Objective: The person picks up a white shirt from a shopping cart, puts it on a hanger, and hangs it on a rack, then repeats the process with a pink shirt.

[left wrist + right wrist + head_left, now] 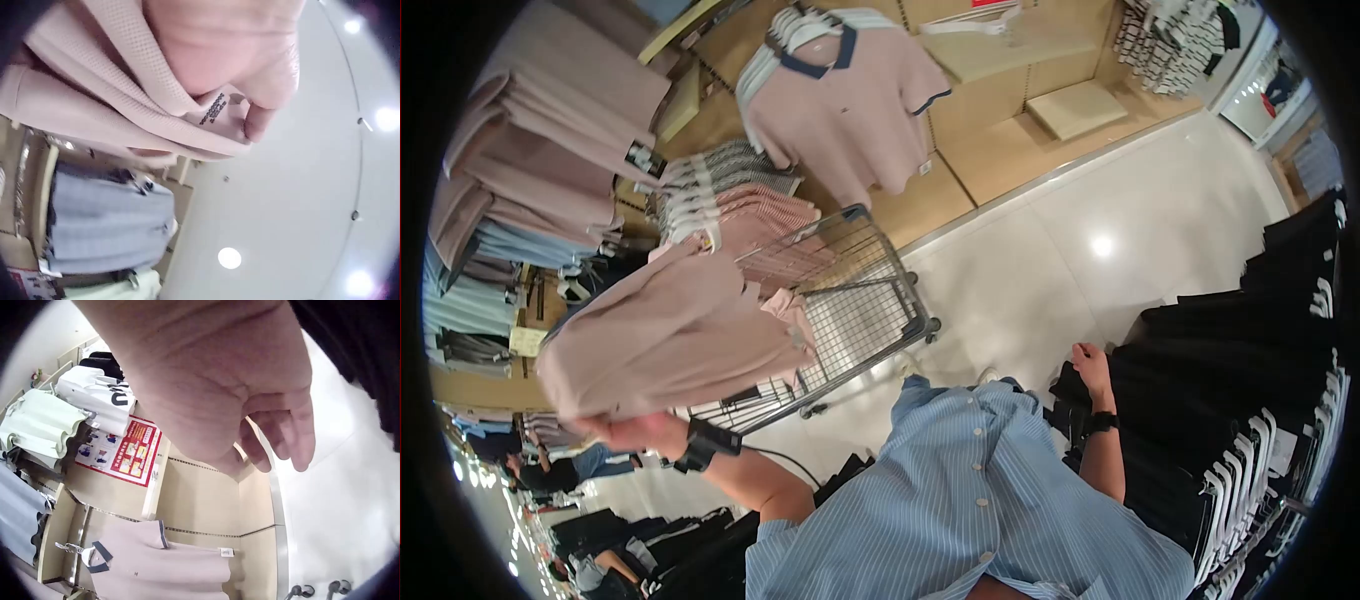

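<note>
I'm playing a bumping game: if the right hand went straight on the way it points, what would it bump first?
Probably the wooden shelf: the right hand seems to point over the pale floor toward it. Depth is unclear, so it might meet the floor first.

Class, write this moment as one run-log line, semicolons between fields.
left hand: holds pink shirt; right hand: holds nothing, fingers loosely curled; wire shopping cart: partly hidden behind shirt; navy-collared pink polo: hanging
</note>
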Motion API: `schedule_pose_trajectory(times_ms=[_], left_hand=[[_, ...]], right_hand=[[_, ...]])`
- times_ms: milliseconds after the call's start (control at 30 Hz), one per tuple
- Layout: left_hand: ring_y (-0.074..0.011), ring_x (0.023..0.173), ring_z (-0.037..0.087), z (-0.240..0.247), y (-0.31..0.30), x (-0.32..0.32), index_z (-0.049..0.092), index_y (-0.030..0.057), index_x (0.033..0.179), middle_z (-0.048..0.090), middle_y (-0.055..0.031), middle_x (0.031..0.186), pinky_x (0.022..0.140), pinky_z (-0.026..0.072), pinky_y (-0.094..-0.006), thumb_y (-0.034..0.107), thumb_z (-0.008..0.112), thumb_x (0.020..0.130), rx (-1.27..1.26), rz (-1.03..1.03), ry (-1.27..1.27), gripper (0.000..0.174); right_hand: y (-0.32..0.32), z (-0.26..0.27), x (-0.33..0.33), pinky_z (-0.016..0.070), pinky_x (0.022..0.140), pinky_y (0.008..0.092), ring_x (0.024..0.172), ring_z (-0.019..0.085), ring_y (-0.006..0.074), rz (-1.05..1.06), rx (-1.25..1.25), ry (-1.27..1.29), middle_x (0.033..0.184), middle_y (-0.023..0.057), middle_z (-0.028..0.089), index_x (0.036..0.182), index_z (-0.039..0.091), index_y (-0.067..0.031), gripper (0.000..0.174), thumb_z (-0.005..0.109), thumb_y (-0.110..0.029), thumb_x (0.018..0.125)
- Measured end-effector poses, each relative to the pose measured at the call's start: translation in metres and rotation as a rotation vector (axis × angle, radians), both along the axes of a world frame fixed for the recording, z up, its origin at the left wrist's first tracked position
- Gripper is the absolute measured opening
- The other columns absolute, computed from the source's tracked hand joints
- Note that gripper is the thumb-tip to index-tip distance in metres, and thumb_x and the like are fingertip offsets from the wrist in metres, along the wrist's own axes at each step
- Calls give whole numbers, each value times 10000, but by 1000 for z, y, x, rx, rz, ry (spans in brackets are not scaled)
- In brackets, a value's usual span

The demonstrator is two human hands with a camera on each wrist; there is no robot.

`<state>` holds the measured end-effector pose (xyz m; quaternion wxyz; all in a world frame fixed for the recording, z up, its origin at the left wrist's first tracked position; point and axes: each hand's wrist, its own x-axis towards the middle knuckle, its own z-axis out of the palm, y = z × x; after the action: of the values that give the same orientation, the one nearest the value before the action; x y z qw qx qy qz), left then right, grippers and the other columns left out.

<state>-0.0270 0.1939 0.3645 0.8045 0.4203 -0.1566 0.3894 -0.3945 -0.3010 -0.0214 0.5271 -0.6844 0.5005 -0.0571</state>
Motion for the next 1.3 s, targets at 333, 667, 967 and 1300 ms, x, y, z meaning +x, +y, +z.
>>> schedule_pose_trajectory(times_ms=[333,667,967,1300], left_hand=[[-324,1264,410,114,-235,-134,437,42,1321,455,-148,1344,1055,318,-495,316,616,816,117,-269,-778,602],[-286,1181,473,36,-345,-158,501,22,1237,524,-131,1236,982,373,-436,236,686,755,255,-1254,-453,558],[-253,1105,530,-55,-397,-107,558,3,1161,586,-116,1138,916,423,-383,164,750,701,240,-1777,-39,523],[-222,815,604,-66,-450,4,636,42,925,628,-78,874,735,466,-309,189,718,786,786,-1844,-573,218]], right_hand=[[-51,84,-48,502,683,272,763,640,151,-135,-137,-148,869,95,674,1051,639,52,329,579,-247,928],[-20,199,-54,481,791,261,896,618,135,-98,20,-391,960,74,664,1098,619,38,277,573,-180,935],[-44,244,-12,464,808,260,900,565,118,176,240,-536,1047,57,640,1179,578,34,440,518,-348,967],[-91,290,227,434,976,308,1156,531,196,338,496,-442,1254,113,551,1335,440,14,504,574,-277,946]])
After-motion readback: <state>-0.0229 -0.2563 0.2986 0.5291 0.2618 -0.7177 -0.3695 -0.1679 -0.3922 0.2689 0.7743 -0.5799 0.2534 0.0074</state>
